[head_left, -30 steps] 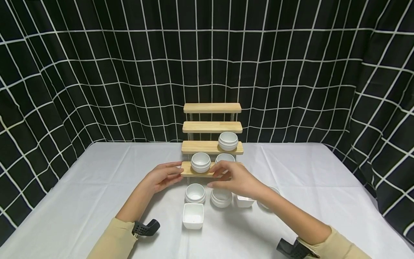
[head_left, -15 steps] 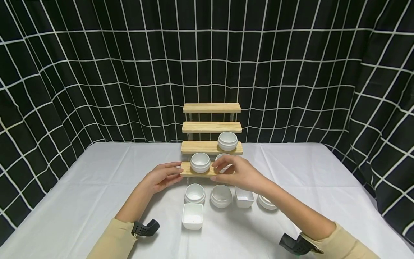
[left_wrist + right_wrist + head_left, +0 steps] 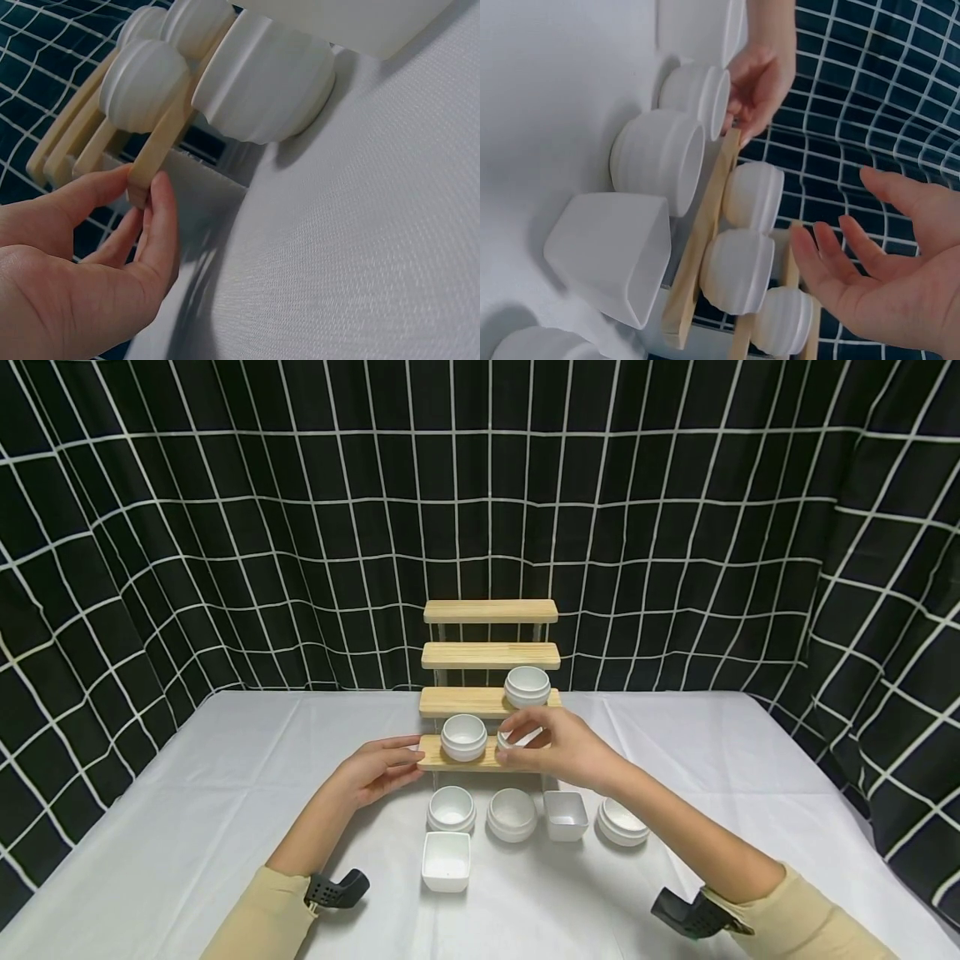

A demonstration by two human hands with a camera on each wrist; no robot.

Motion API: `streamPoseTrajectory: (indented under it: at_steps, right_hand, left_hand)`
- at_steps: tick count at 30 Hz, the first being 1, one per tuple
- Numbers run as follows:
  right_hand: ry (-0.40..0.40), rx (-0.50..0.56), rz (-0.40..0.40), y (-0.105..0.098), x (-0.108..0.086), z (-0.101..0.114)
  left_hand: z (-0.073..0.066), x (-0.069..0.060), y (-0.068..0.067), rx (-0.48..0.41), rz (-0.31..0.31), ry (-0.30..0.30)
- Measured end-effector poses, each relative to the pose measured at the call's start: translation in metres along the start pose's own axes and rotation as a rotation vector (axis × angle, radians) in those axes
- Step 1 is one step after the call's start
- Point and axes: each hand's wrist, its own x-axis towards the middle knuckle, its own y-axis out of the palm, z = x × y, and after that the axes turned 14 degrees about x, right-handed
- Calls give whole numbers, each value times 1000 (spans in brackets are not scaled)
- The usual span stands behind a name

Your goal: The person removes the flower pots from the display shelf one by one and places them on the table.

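Observation:
My left hand (image 3: 384, 770) pinches the left end of the lowest board (image 3: 159, 150) of a tiered wooden shelf stand, thumb and fingers on either side of it. Two round white bowls stand upright on that board, a left bowl (image 3: 463, 739) and a right bowl (image 3: 739, 271). In the head view my right hand (image 3: 566, 747) partly hides the right bowl. The right wrist view shows this hand's fingers loosely spread above the bowls, with nothing between them. A third round bowl (image 3: 527, 685) sits at the right of the second board.
On the white tablecloth before the stand are a round bowl (image 3: 451, 808), a wider bowl (image 3: 512, 817), a square bowl (image 3: 566, 815) and a low round bowl (image 3: 622, 822). Nearer stands another square bowl (image 3: 446, 862). A black grid curtain (image 3: 300, 527) hangs behind.
My right hand has moved up and slightly to the right, from above the table bowls to in front of the right bowl on the lowest board. The left hand has stayed put.

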Motion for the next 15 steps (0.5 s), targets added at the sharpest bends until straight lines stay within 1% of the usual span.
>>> streamPoseTrajectory:
  at_steps: [6,15]
  right_hand:
    - [-3,-7,-17,-4,5,1]
    - [13,1,-41,-10,12,0]
  left_hand:
    - [0,0,0,3,-11,-10]
    - [0,1,-1,-3,-1,1]
